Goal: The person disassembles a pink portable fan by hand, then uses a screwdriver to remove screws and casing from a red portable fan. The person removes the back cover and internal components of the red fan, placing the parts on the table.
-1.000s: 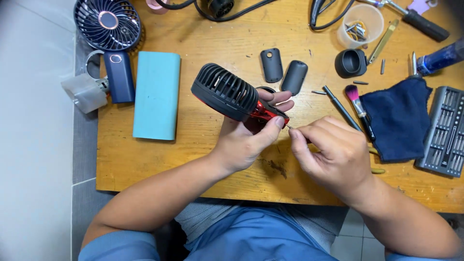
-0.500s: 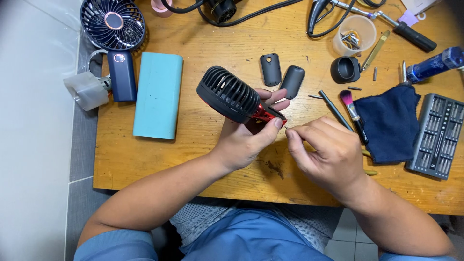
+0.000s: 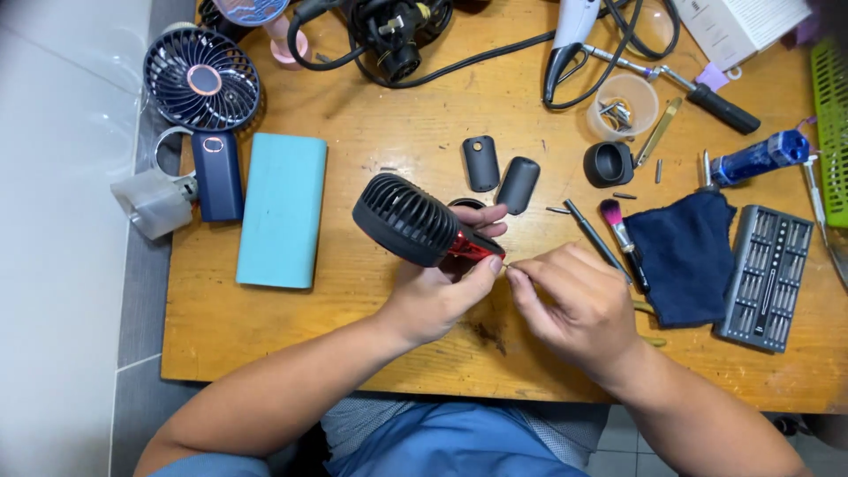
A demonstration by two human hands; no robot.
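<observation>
Small handheld fan [image 3: 415,221] held just above the wooden table [image 3: 371,132], near its middle: black round grille head pointing up-left, red glossy section where the handle would start, outer shell of the handle off. Left hand [image 3: 437,296] wrapped under and around the red part, thumb on the near side, fingers clamped on it from behind. Right hand [image 3: 574,305] just beside the red end, thumb and forefinger pinched together at its tip; too small to tell what lies between them. Two black shell halves [image 3: 499,172] lying side by side just beyond the fan. One navy fan [image 3: 208,97] with matching handle at the far left corner, beside one clear plastic piece [image 3: 150,203]. One teal case [image 3: 283,208] flat between the navy fan and the held one. One black cup [image 3: 608,163] and one clear cup [image 3: 623,106] with small metal parts to the right. One dark blue cloth [image 3: 685,252] by the right hand, one pink-tipped brush [image 3: 623,243] touching its left edge, one thin black tool [image 3: 592,234] next to that. One grey bit set [image 3: 767,274] right of the cloth. One blue screwdriver [image 3: 755,159] above it. Black cables [image 3: 459,53] tangled along the far edge.
</observation>
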